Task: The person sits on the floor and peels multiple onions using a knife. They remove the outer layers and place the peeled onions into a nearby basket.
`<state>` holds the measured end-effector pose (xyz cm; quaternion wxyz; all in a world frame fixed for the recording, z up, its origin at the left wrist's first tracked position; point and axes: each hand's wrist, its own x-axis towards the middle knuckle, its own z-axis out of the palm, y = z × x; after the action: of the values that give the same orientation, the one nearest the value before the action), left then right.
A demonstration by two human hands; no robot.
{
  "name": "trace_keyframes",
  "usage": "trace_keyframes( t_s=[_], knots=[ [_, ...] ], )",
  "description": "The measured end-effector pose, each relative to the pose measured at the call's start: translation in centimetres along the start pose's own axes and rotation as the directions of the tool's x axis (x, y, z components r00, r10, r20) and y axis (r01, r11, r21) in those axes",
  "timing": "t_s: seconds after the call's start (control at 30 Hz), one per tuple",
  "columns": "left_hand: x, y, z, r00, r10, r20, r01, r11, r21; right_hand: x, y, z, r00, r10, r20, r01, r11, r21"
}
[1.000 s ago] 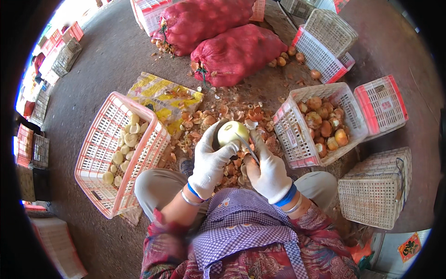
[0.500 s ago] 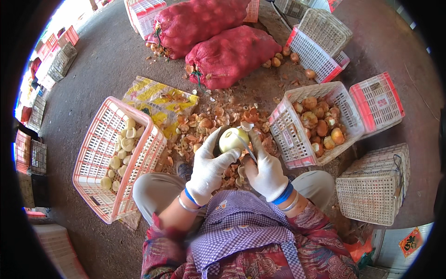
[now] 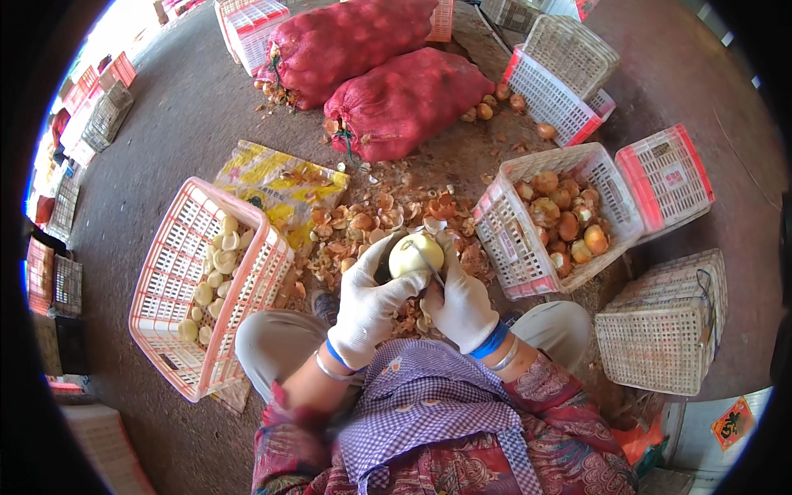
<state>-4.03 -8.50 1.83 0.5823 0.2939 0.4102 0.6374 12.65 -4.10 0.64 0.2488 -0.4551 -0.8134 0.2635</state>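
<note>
A pale, peeled onion (image 3: 410,257) sits between my two white-gloved hands, above a heap of brown onion skins (image 3: 388,216). My left hand (image 3: 369,307) wraps around it from the left, with the thumb along its near side. In my right hand (image 3: 464,309) is a small knife (image 3: 436,275), its blade lying against the onion's right side. The fingers of the right hand are closed around the handle, which is mostly hidden, and also touch the onion's right edge.
Peeled onions lie in a pink-and-white crate (image 3: 247,312) on the left. Unpeeled ones fill a crate (image 3: 513,252) on the right. Two red mesh sacks (image 3: 412,99) lie ahead, a yellow-and-white woven sack (image 3: 276,186) is spread at left, and a beige crate (image 3: 652,351) stands at right.
The onion has turned slightly in my left hand. The knife has shifted down along its right side, and my right hand has moved slightly left. Both hands keep their hold.
</note>
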Motion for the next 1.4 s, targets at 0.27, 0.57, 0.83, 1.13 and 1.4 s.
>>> trace_keyframes(
  t_s=[0.27,0.57,0.83,1.13,1.4],
  knots=[
    [0.2,0.3,-0.4,0.977,-0.176,0.117,0.199,0.952,-0.23,0.0,0.2,-0.1,0.987,-0.153,-0.05,0.158,0.982,0.104],
    [0.3,0.2,-0.7,0.976,-0.161,0.145,0.197,0.938,-0.284,-1.5,1.2,-2.5,0.99,-0.101,0.095,0.069,0.954,0.29],
    [0.4,0.1,-0.5,0.979,-0.135,0.15,0.148,0.986,-0.082,1.4,0.6,-4.2,0.928,-0.347,-0.133,0.369,0.904,0.217],
    [0.2,0.2,-0.5,0.951,-0.193,0.24,0.214,0.975,-0.061,1.4,0.1,-5.9,0.986,0.055,0.155,-0.145,0.73,0.668],
    [0.6,-0.8,-2.5,0.922,-0.171,0.347,0.185,0.983,-0.007,2.0,-0.2,-7.4,0.922,0.174,0.346,-0.384,0.531,0.756]
  ],
)
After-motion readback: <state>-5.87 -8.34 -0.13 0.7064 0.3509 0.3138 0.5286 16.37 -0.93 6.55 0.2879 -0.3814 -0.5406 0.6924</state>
